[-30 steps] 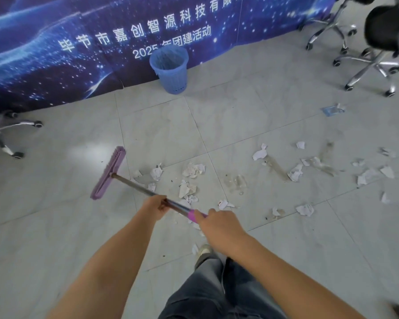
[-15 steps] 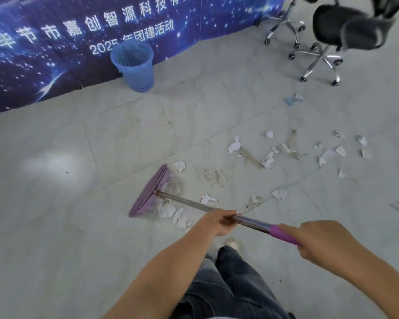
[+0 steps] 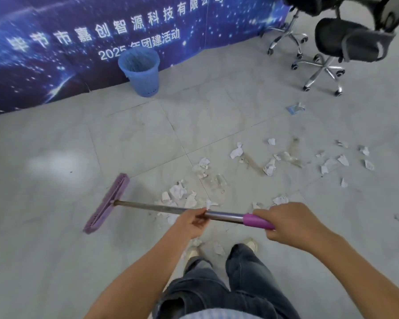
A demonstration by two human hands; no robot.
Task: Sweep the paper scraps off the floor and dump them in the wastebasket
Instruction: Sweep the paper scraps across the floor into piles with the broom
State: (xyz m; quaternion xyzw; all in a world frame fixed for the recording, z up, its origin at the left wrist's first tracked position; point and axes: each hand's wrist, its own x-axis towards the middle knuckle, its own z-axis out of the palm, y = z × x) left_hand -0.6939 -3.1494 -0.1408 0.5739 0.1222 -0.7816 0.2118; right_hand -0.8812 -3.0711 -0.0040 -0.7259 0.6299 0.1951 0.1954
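**A:** Inventory, left to right?

**B:** I log: broom head (image 3: 106,203), near left, low to the floor. Wastebasket (image 3: 139,70), far. Gathered paper scraps (image 3: 177,192), beside the shaft (image 3: 152,207). Left hand (image 3: 190,223) gripping the shaft. Right hand (image 3: 286,223) wrapped round the purple grip (image 3: 255,221). Loose scraps (image 3: 329,165), right.

**A:** Step?

**B:** Gathering, I judge. Next I reach right and draw the loose scraps in.

Dark jeans (image 3: 247,275), pale shoes (image 3: 252,244), light-blue top (image 3: 205,315).
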